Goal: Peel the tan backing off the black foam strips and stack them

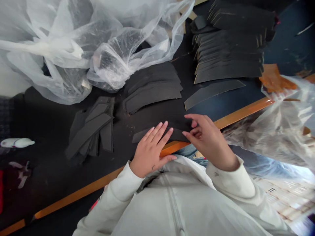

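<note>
Two bare hands: the left hand lies palm down, fingers stretched and slightly parted, nothing pinched between them; the right hand has thumb and forefinger apart in an unfilled pinch, its other fingers curled.
Strip in work: a thin, dark grey, gently curved strip of sheet material lies flat under the left fingers, one end showing to their left, the other near the right thumb tip; whether that thumb touches it, I cannot tell.
Weight: likely light, so a fingertip could slide it.
Stiffness: probably board-like but bendable, going by the flat-lying matching dark grey curved piece beyond the right fingertips.
Surface: looks matt; perhaps a little slippery on the smooth black tabletop.
Fragile parts: the narrow ends and corners would probably crease first.
Best hold: steady the middle with flat left fingers and pinch the end by the right thumb, lifting from its edge.
Beyond the left fingertips: a fanned stack of dark grey curved strips.
Left of the left fingers: a jumbled pile of dark grey angular strips.
Farther past the right fingers: a tall, overlapping stack of black pieces with pale edges.
</note>
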`<state>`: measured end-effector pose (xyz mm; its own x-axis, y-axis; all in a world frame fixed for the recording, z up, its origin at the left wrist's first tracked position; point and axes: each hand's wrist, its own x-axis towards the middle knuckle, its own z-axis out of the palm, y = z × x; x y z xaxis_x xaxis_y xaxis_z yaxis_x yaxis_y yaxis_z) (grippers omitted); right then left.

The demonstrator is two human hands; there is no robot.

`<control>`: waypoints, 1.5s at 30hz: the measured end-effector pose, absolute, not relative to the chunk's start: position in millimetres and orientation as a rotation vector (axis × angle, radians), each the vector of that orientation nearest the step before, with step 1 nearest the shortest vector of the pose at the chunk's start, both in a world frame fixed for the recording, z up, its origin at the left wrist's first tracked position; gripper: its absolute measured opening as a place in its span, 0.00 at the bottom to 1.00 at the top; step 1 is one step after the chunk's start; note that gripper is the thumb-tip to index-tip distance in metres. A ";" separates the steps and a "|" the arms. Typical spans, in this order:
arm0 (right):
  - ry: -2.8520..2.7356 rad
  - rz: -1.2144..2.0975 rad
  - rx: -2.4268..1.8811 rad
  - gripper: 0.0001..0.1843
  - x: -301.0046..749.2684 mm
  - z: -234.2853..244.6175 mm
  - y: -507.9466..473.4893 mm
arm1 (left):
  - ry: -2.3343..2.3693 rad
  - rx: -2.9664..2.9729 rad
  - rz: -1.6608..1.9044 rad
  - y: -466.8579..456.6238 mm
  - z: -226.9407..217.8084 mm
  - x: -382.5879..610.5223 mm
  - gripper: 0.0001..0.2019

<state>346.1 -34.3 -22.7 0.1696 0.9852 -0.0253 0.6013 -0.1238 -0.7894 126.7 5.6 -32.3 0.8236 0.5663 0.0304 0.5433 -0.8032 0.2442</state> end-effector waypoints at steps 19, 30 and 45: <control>-1.804 -0.026 -2.143 0.19 347.5 -9.7 -52.4 | 0.831 2.774 0.176 3.7 -32.9 128.5 0.40; -2.176 0.001 -1.636 0.40 316.3 -64.0 -86.5 | 1.005 2.832 0.254 2.5 -15.1 105.4 0.31; -1.885 -0.132 -1.542 0.21 347.7 -24.2 -58.8 | 0.897 3.119 0.495 9.9 -33.1 91.0 0.16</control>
